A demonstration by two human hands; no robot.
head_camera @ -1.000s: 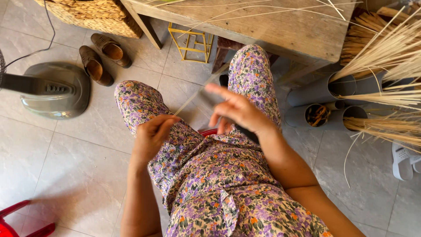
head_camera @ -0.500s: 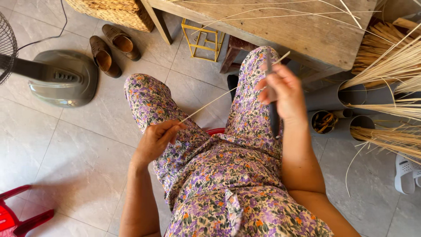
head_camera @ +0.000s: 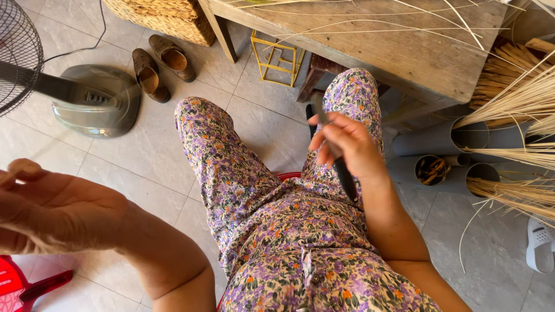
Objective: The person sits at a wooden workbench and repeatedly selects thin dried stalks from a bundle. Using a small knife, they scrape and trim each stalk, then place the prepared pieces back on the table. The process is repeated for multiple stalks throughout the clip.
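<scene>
Over the lap, on a floral-clad thigh (head_camera: 347, 98): right hand (head_camera: 347, 147) closed around a dark, slim knife-like tool (head_camera: 342, 167), blade end poking up past the fingers, handle trailing back along the wrist. Far out at the left edge: left hand (head_camera: 52, 205) loosely curled, fingertips pinched as if on a thin strand, though no strand discernible there. Above, a wooden table (head_camera: 376, 40) strewn with pale straw fibres (head_camera: 439, 14); at right, grey tubes (head_camera: 445, 138) stuffed with straw bundles (head_camera: 520, 104). On the tiled floor, a fan base (head_camera: 98, 104), brown shoes (head_camera: 162, 63), a woven basket (head_camera: 162, 17). Probably best done with the tool low and steady, edge angled away from the thigh, any fibre kept taut between both hands.
</scene>
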